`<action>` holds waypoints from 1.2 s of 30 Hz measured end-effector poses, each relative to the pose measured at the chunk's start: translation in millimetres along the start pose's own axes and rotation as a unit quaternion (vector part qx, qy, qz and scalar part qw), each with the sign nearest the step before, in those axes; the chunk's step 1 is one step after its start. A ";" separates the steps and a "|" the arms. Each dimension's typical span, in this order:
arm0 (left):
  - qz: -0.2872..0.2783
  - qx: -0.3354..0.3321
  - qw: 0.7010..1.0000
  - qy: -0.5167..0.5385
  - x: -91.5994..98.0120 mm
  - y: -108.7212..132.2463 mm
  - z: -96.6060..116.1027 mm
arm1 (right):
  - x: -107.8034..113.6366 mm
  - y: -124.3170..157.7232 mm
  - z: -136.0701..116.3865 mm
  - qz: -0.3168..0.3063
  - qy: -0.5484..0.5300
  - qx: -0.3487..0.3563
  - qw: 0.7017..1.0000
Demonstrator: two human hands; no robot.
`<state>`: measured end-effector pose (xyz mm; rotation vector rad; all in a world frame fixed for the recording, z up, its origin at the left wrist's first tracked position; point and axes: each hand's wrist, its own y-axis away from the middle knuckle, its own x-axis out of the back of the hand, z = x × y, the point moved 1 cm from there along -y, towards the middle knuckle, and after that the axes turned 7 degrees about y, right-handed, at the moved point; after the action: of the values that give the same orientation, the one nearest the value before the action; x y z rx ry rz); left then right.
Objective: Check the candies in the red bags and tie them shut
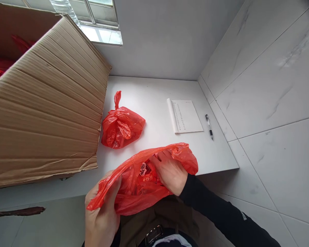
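An open red plastic bag [141,206] is held before me at the table's front edge. My left hand [103,212] grips the bag's left rim, with the film pinched between thumb and fingers. Inside lie red printed packets [147,171] with white lettering. My right hand [171,173] reaches into the bag from the right, its fingers bent down at the packets. Their tips are hidden, and I cannot make out what they grip. Behind the bag sits a second red plastic bag [123,128], knotted at the top.
A large cardboard box [51,103] with red plastic inside takes up the left. On the white table [154,96] lie a notepad [186,116] with writing and a pen [209,127]. Tiled wall [275,103] bounds the right; a window ledge [103,35] is at the back.
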<state>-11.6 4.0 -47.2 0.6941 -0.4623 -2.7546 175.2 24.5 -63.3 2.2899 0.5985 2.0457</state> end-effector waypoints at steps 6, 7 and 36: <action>-0.009 -0.010 1.000 0.010 -1.1 -1.3 -3.0 | 9.2 11.1 1.1 -0.007 0.015 -0.023 1.000; -0.006 -0.011 1.000 0.013 -0.8 -1.2 -3.3 | 10.2 13.7 1.6 -0.015 0.021 -0.027 0.999; -0.009 -0.027 1.000 -0.002 5.7 0.9 -3.1 | 7.5 7.0 -6.1 -0.099 0.025 -0.014 0.995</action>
<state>-14.7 0.5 -51.8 0.6837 -0.3827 -2.7748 171.8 18.8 -53.4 2.0765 0.7604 2.0089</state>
